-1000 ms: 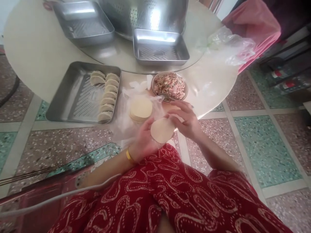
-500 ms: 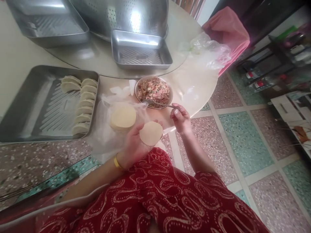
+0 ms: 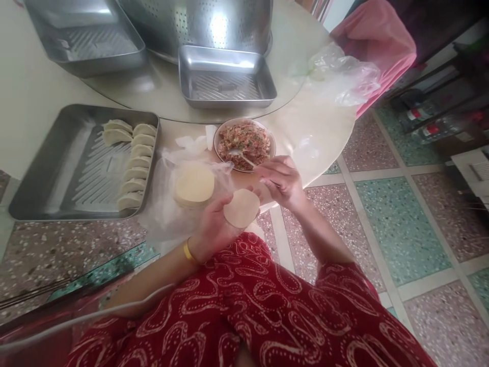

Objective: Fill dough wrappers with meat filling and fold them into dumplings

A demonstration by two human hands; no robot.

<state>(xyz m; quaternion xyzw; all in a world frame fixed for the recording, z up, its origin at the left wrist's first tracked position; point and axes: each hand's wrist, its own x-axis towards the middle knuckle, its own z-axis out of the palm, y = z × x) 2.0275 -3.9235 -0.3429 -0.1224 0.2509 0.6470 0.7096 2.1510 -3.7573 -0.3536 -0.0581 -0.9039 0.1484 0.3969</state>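
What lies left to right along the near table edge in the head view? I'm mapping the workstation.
Steel tray holding folded dumplings → stack of round dough wrappers on clear plastic → bowl of minced filling → crumpled clear plastic bag.

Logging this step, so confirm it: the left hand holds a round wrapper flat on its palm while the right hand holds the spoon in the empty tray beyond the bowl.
One detail is wrong. The head view shows the spoon held by the right hand in the bowl of filling, not in the tray. The left hand does hold the round wrapper.
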